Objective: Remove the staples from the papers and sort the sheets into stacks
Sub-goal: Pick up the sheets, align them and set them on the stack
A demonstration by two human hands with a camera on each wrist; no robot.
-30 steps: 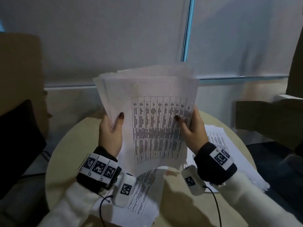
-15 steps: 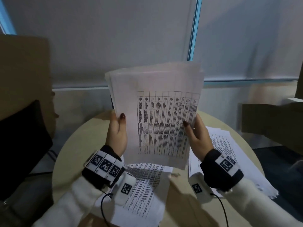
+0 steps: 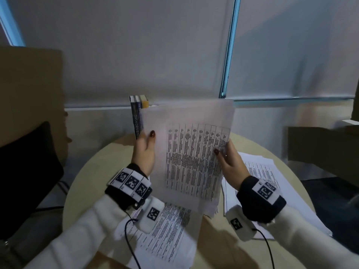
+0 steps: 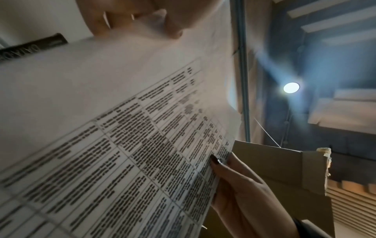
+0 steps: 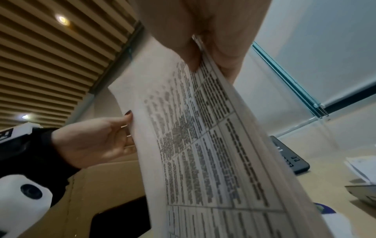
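Above round table point(image 3: 93, 177), both hands point(image 3: 144, 152) point(image 3: 231, 164) grip upright sheaf point(image 3: 190, 152).

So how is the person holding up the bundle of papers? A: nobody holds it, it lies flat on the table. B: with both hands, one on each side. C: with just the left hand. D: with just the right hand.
B: the left hand grips the left edge of the bundle of papers and the right hand grips its right edge, above the table.

Office: roller blinds point(image 3: 155, 45) beyond the hands, books point(image 3: 138, 115) past left hand point(image 3: 144, 152), desk phone point(image 5: 289, 156), slatted ceiling point(image 5: 50, 56), printed papers point(image 3: 258, 171) on counter point(image 3: 93, 177).
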